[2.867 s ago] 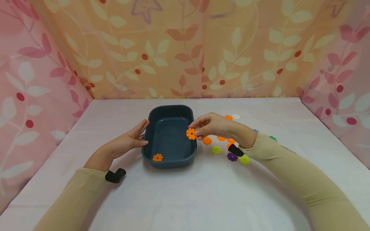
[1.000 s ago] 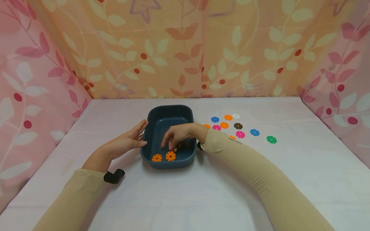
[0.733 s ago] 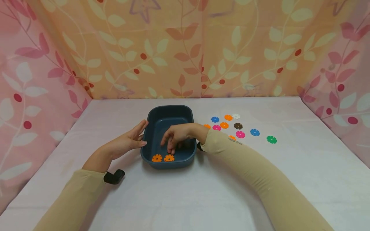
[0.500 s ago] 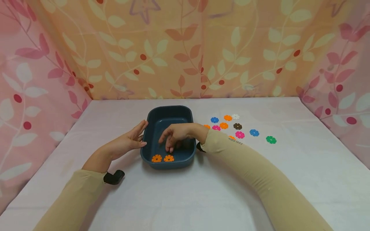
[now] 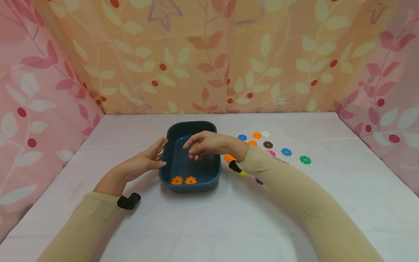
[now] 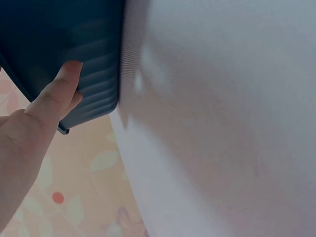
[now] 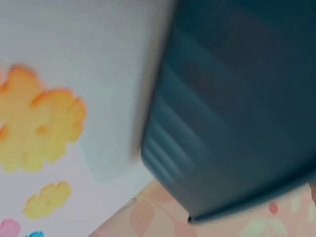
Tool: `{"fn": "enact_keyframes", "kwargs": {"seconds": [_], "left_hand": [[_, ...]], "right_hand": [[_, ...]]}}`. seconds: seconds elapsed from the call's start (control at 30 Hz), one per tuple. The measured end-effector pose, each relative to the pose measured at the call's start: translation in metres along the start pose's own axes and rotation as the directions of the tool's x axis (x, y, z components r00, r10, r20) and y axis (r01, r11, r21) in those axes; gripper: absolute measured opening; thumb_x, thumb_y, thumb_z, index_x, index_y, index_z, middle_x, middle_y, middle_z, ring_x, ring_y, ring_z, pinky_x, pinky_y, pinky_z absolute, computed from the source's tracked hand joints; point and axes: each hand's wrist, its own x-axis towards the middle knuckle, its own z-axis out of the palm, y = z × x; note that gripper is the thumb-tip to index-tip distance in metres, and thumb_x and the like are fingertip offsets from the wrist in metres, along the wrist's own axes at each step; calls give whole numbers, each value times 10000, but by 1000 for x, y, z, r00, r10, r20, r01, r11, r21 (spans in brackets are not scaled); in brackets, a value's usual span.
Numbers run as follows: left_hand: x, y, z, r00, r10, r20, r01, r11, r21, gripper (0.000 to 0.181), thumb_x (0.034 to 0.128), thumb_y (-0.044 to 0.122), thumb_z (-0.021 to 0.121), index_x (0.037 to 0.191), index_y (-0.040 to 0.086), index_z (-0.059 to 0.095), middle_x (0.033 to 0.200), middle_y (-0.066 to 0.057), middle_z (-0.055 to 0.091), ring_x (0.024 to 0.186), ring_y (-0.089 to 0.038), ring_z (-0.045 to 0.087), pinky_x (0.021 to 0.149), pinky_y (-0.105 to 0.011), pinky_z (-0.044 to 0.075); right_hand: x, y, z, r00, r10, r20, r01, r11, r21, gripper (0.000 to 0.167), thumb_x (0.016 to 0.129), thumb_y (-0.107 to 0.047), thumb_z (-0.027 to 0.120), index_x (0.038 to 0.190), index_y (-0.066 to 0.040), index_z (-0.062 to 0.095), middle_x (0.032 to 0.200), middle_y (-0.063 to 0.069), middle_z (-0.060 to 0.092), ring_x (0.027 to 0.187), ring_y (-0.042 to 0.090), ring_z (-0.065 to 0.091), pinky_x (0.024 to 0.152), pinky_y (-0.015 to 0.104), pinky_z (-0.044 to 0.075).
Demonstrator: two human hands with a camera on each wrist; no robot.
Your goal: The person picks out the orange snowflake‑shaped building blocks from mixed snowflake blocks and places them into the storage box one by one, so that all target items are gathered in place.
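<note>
A dark blue rectangular bin (image 5: 190, 188) stands on the table, with two orange notched plastic discs (image 5: 177, 180) lying side by side at its near end. My left hand (image 5: 139, 167) rests against the bin's left side, its fingers extended along the outer wall and the thumb at the rim; the left wrist view shows fingers (image 6: 54, 96) against the ribbed wall. Over the bin hovers my right hand (image 5: 209, 143), fingers loosely bent, holding nothing I can see. In the right wrist view the bin's outer wall (image 7: 237, 123) fills the right side and hides most of that hand.
Right of the bin lie several notched discs, among them a blue one (image 5: 286, 152), a green one (image 5: 305, 160), a brown one (image 5: 267, 145) and a white one (image 5: 265, 134). My right forearm covers some others. Patterned cloth (image 5: 209, 54) closes off the back and sides.
My right hand brought a second orange disc into the bin and let it go beside the first. It has since risen and shifted slightly right. My left hand stayed at the bin's side.
</note>
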Motion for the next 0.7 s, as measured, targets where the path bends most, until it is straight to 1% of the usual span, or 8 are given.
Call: {"fn": "enact_keyframes", "kwargs": {"seconds": [0.13,0.3,0.37,0.5,0.7], "left_hand": [[1,0,0,1000,1,-2,-1,1000,1,878,988,1,485,1528,133,-195,1609,-65,-178,1440,-433,-93,1121,-600,75],[0,-1,0,1000,5,-2,-5,1000,7,884,986,5,495,1530,137,-190,1610,-64,-174,1437,-439,-96,1121,-597,75],[-1,-1,1,1000,10,2,-10,1000,3,889,984,11,502,1531,136,-188,1609,-70,-176,1433,-449,-100,1119,-602,74],[-2,0,2,1000,16,12,-16,1000,0,899,983,25,515,1528,131,-192,1606,-86,-185,1426,-464,-106,1114,-612,75],[-1,1,2,1000,11,6,-11,1000,11,903,983,33,520,1530,137,-190,1609,-76,-176,1434,-450,-91,1116,-604,82]], "right_hand": [[-17,-3,-5,1000,-5,-19,4,1000,-11,387,970,-15,547,1334,101,483,851,91,638,733,187,585,727,279,514],[-37,-3,-14,999,-21,-47,19,999,-44,324,970,-30,553,1282,57,533,855,86,629,743,191,586,702,261,503],[-46,-3,-17,998,-21,-56,18,999,-49,304,970,-29,552,1266,43,545,861,87,629,747,194,586,699,268,501],[-62,-3,-23,997,-10,-72,6,999,-47,302,968,-20,553,1263,48,544,868,83,639,755,203,594,715,294,508],[-81,0,-33,995,-8,-96,1,997,-71,307,969,-53,567,1261,38,552,881,89,637,784,247,602,727,309,498]]}}
